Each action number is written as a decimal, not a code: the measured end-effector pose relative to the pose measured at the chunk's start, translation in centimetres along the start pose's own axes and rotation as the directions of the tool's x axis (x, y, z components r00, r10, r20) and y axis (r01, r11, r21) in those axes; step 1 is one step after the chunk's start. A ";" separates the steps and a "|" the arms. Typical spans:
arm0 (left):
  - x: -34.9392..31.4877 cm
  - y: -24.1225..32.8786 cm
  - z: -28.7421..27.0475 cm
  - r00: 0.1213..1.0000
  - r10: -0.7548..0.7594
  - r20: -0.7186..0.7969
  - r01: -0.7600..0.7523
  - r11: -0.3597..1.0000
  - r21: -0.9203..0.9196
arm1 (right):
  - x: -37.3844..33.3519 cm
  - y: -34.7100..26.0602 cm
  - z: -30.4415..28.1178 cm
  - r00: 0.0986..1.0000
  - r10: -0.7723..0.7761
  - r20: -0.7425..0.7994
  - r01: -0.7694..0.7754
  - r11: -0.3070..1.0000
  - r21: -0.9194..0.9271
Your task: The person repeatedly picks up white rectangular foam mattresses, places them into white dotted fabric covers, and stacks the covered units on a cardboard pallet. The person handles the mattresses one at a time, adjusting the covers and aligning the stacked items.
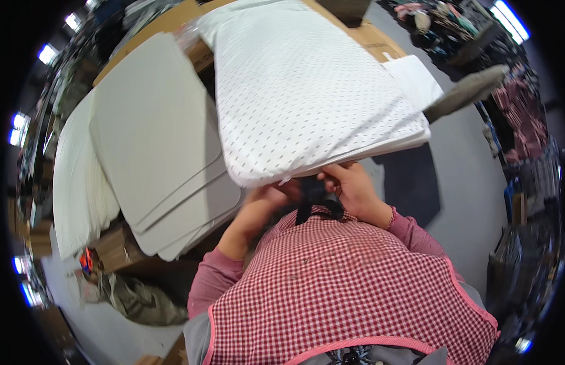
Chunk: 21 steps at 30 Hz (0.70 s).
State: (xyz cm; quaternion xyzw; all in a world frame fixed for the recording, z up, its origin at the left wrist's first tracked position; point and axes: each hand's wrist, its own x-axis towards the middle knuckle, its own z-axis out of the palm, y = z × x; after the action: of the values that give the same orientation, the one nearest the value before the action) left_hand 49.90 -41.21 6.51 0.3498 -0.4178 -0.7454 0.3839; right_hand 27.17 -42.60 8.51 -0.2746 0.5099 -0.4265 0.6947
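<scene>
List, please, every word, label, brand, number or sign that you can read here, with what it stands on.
There is no text that I can read out.
Brown flat cardboard: faint dark marks, too small and blurred to read.
White fabric cover with small grey dashes: a dash pattern, no lettering that I can make out.

You're in a workshop here, textile work by the look of it: a stack of dotted white sheets (pixel 306 91) right in front of you, pale grey boards (pixel 151 115) piled to your left, a cardboard box (pixel 114 248) beneath, heaped pink cloth (pixel 518 118) off right, grey floor (pixel 474 164) below, and you're wearing a checked work apron (pixel 355 274)!
</scene>
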 end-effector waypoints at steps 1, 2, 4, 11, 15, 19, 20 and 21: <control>0.5 -0.6 -0.9 0.996 0.025 -0.080 -0.043 0.971 -0.235 | -0.2 -0.4 -0.5 0.999 0.026 0.048 -0.026 1.000 -0.005; 1.1 -1.1 -1.6 0.961 -0.098 -0.258 -0.018 0.911 -0.413 | -0.5 -0.8 -1.0 0.994 0.048 0.095 -0.048 0.999 -0.005; 2.0 -1.9 -2.7 0.984 -0.058 -0.167 0.032 0.988 -0.154 | -1.1 -1.2 -1.0 0.987 0.143 0.078 -0.127 0.976 -0.176; 2.6 -1.7 -2.0 0.959 -0.182 -0.218 0.187 0.982 0.000 | -2.0 2.2 3.8 0.969 -0.235 -0.081 0.153 0.822 -0.548; 2.8 -1.8 -1.8 0.967 -0.106 -0.231 0.107 0.994 -0.011 | -2.2 3.9 3.3 0.846 -0.532 -0.045 0.390 0.675 -0.627; 3.2 -3.2 -1.8 0.952 -0.106 -0.287 0.036 0.970 -0.238 | -2.5 5.3 0.6 0.685 -0.728 0.033 0.525 0.461 -0.715; 3.3 -3.5 -1.7 0.960 -0.119 -0.254 0.031 0.945 -0.325 | -2.6 5.5 -0.4 0.624 -0.781 0.034 0.525 0.387 -0.758; 3.3 -3.8 -1.7 0.947 -0.146 -0.287 0.045 0.943 -0.331 | -2.5 5.5 -1.5 0.624 -0.781 -0.030 0.416 0.364 -0.833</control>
State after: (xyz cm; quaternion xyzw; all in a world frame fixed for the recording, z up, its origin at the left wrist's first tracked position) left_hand 48.77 -43.36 1.79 0.4146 -0.2088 -0.7576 0.4588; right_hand 27.16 -37.64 4.71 -0.6099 0.6334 -0.4459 0.1674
